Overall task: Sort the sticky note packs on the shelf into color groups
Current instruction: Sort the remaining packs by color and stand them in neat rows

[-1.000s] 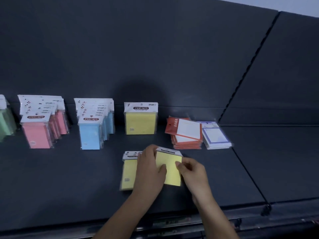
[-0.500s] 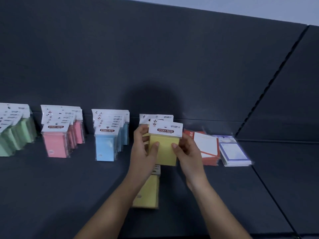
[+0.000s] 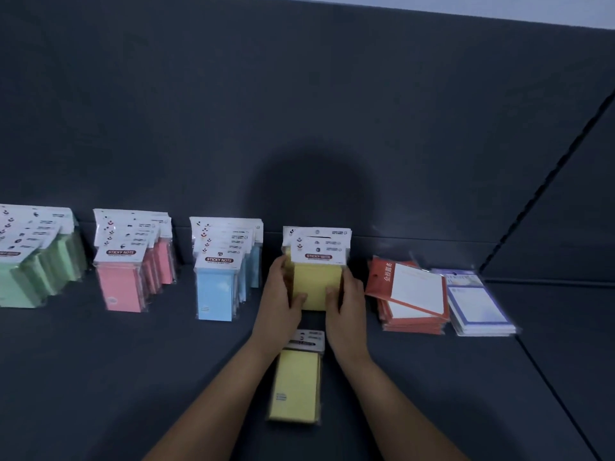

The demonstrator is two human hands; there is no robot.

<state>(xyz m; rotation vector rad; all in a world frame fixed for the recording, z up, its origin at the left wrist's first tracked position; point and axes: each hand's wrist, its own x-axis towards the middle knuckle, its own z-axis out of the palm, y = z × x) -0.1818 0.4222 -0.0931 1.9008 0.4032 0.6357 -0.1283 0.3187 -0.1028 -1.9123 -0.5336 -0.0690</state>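
Note:
A yellow sticky note pack [image 3: 316, 284] stands upright at the front of the yellow row against the shelf's back wall. My left hand [image 3: 281, 302] holds its left edge with the thumb across its front. My right hand [image 3: 346, 302] holds the right edge the same way. Another yellow pack [image 3: 296, 384] lies flat on the shelf between my forearms. Upright rows of green packs [image 3: 30, 261], pink packs [image 3: 126, 264] and blue packs [image 3: 223, 271] stand to the left.
A stack of red-edged note packs [image 3: 411, 294] and a stack of purple-edged packs [image 3: 476, 304] lie flat right of the yellow row. The dark shelf [image 3: 100, 377] has a seam at the right [image 3: 552, 387]. The back wall [image 3: 299, 111] rises behind the rows.
Both hands lifted a yellow pack from the front of the shelf, carried it back and stood it upright in front of the yellow row. The view shifted right.

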